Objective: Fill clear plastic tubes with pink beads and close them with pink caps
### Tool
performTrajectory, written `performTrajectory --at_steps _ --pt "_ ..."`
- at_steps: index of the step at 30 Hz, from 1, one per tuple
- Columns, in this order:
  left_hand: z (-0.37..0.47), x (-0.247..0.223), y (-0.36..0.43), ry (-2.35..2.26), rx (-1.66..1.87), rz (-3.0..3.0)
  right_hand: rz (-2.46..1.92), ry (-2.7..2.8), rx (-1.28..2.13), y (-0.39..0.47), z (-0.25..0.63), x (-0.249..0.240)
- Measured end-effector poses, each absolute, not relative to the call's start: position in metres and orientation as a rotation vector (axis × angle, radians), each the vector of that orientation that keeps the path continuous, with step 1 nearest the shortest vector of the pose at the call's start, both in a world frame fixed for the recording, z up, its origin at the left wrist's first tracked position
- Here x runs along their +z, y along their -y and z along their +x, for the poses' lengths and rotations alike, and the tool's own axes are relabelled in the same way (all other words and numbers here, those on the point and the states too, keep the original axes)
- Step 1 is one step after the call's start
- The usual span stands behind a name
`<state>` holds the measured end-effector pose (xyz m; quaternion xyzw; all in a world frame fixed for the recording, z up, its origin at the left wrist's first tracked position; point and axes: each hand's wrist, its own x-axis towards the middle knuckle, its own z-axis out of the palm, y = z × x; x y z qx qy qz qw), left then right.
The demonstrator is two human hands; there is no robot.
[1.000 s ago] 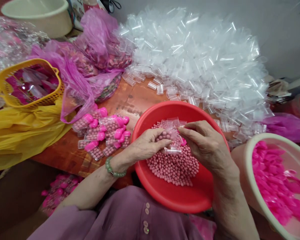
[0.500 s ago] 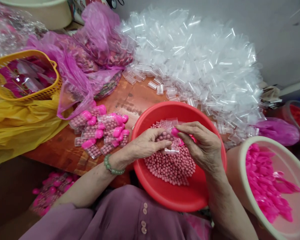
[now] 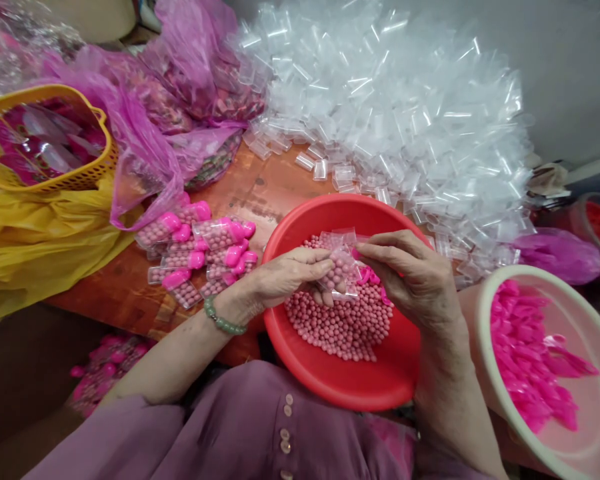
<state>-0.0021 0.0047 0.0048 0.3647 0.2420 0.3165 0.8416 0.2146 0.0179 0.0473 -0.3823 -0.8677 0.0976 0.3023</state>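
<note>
My left hand (image 3: 287, 275) grips a small clear plastic vial (image 3: 341, 268) filled with pink beads, held over the red basin (image 3: 360, 387). My right hand (image 3: 415, 280) pinches a pink cap (image 3: 356, 254) at the vial's open end, with more pink caps tucked under its fingers. Loose pink beads (image 3: 343, 327) lie heaped in the basin below both hands. A few empty clear vials rest on the beads behind the held one.
Capped bead-filled vials (image 3: 200, 250) lie on the wooden table left of the basin. A big heap of empty clear vials (image 3: 395, 113) fills the back. A cream basin of pink caps (image 3: 535, 360) stands at right. A yellow basket (image 3: 45, 143) and pink bags (image 3: 180, 87) sit at left.
My right hand brought a pink cap to the mouth of the filled vial in my left hand. Both hands shifted slightly up and left over the basin.
</note>
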Motion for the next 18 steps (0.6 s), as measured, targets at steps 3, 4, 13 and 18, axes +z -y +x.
performTrajectory --at_steps 3,4,13,18 --pt "-0.003 0.005 -0.005 -0.510 0.665 0.756 -1.073 2.299 0.155 -0.017 0.216 0.045" --pt "-0.003 0.005 -0.006 -0.508 0.656 0.749 -1.085 2.272 0.166 -0.016 0.215 0.044" --pt "0.000 0.015 -0.004 -0.501 0.659 0.860 -1.289 1.513 0.813 -0.004 0.182 0.044" --pt "0.005 0.014 -0.004 -0.552 0.679 0.907 -1.263 1.477 0.918 -0.003 0.172 0.037"
